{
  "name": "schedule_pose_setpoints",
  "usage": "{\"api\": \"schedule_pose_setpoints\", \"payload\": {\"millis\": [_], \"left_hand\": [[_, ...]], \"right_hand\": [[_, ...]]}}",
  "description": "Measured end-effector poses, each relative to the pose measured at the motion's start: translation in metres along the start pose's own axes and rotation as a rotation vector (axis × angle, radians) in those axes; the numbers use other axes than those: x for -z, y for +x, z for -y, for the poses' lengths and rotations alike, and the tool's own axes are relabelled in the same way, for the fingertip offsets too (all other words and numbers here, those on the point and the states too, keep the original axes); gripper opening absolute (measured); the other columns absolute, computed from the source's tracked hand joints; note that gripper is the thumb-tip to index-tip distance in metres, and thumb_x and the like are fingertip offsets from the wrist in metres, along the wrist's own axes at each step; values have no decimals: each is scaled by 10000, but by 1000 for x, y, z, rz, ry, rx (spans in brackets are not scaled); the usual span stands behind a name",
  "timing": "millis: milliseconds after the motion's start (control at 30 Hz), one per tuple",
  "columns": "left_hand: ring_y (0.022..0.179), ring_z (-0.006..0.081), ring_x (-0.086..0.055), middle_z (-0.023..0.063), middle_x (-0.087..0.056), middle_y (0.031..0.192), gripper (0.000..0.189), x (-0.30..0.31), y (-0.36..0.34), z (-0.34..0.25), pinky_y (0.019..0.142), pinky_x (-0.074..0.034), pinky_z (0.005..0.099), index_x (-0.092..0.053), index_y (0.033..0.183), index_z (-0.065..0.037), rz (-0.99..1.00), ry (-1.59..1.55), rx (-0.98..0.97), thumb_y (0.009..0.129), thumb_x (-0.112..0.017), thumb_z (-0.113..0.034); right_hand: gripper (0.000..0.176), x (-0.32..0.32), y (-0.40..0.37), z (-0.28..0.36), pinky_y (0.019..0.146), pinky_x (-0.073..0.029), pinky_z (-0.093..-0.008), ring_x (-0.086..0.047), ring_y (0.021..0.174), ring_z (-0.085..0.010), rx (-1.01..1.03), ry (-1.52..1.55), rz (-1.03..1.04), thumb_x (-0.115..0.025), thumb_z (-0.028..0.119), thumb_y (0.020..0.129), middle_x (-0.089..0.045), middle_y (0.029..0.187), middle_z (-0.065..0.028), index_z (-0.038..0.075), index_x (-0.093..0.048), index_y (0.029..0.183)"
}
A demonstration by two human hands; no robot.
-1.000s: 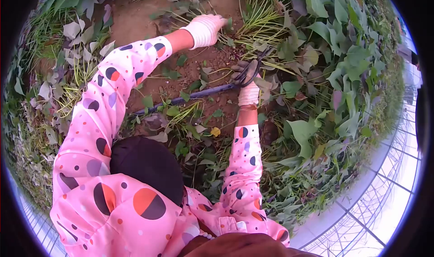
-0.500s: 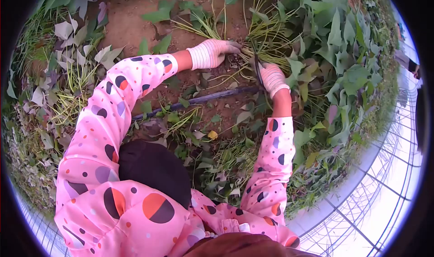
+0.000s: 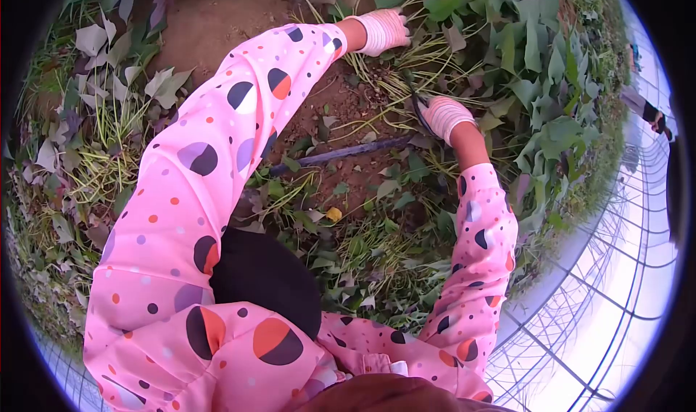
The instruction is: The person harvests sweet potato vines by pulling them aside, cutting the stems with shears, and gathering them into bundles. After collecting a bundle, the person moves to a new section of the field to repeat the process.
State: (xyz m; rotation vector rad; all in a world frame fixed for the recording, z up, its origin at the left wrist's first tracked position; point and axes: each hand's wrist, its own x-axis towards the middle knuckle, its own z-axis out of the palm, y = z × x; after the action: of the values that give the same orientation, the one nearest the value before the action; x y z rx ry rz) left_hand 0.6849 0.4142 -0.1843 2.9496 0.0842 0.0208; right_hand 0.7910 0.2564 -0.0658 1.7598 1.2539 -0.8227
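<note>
My left hand (image 3: 384, 32), in a pale pink ribbed glove, is at the top centre. Its fingers are curled round green vine stems among heart-shaped leaves; the fingertips are partly hidden. Lower and to the right, my right hand (image 3: 445, 118), gloved the same way, is closed on a pair of dark scissors (image 3: 420, 114). Their thin blades point up and away into a bundle of cut-looking, yellow-green vine stems (image 3: 388, 85). Part of the handle is covered by the fingers.
A dark drip hose (image 3: 355, 151) lies across the bare soil (image 3: 217, 13). Dense leafy vines (image 3: 540, 85) grow on the right, with more foliage (image 3: 101, 151) on the left. Beyond the bed are pale sheeting with grid-like lines (image 3: 602, 296) and a partly visible person (image 3: 649, 111).
My left hand has moved up and slightly right, away from the scissors, and its fingers have curled closed. My right hand has shifted slightly right, still holding the scissors.
</note>
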Motion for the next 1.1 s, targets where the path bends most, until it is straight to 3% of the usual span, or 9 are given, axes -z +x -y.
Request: {"api": "schedule_pose_setpoints", "payload": {"millis": [100,367,467,567,700,867,933,967,1100], "left_hand": [[1046,205,-561,2,-644,1015,249,11,-4,2,919,-432,344,-706,956,-161,96,190,-24,709,-719,-191],[1011,230,-571,12,-656,944,186,33,-17,-3,945,-433,352,-732,860,-171,-64,161,71,682,-734,-225],[962,266,-610,104,-658,955,159,41,-23,-10,899,-461,380,-729,859,-100,-82,150,59,736,-636,-139],[997,236,-576,13,-658,934,171,47,-29,-14,924,-445,366,-740,851,-179,-17,167,93,684,-724,-209],[1001,236,-578,15,-659,922,166,27,-17,-11,915,-449,359,-741,854,-176,-137,-15,254,693,-719,-210],[991,243,-601,52,-677,939,251,23,-23,1,884,-479,370,-732,967,-181,92,-5,231,732,-716,-269],[989,247,-607,60,-681,948,301,18,-25,4,877,-484,376,-721,1023,-186,117,-21,216,742,-714,-295],[997,248,-605,58,-681,953,310,19,-27,6,879,-483,376,-720,1025,-186,128,-46,228,739,-717,-305],[994,255,-602,57,-675,964,317,13,-32,4,881,-481,375,-723,1014,-183,115,-57,233,737,-721,-337]], "right_hand": [[556,-5,-2,1,894,-475,-420,-607,1005,-379,-11,-6,-57,-399,467,926,-644,1043,-231,-8,-671,1022],[534,29,-7,18,889,-485,-415,-621,990,-365,-73,-89,3,-418,460,909,-644,1061,-219,7,-669,1037],[517,43,-6,27,913,-480,-433,-613,1075,-337,-103,-129,75,-445,467,904,-626,1187,-157,50,-650,1132],[496,43,-2,32,882,-494,-427,-627,1016,-344,-100,-238,-1,-458,452,897,-653,1098,-174,37,-670,1066],[473,43,-7,31,859,-506,-416,-642,968,-343,-46,-268,-42,-475,444,897,-669,1049,-168,39,-687,1020],[468,56,-35,38,845,-512,-411,-648,949,-327,-22,-263,10,-479,449,902,-674,1014,-179,48,-689,1020],[466,52,-36,42,837,-515,-407,-648,947,-324,4,-217,-191,-479,456,906,-678,1006,-170,59,-686,1032],[377,62,-34,53,881,-502,-397,-642,1051,-269,-132,-231,-69,-492,374,919,-659,1156,-102,122,-678,1128],[433,48,-8,45,835,-517,-397,-653,1020,-261,-151,-319,-57,-514,464,902,-684,1094,-87,113,-691,1083]]}}
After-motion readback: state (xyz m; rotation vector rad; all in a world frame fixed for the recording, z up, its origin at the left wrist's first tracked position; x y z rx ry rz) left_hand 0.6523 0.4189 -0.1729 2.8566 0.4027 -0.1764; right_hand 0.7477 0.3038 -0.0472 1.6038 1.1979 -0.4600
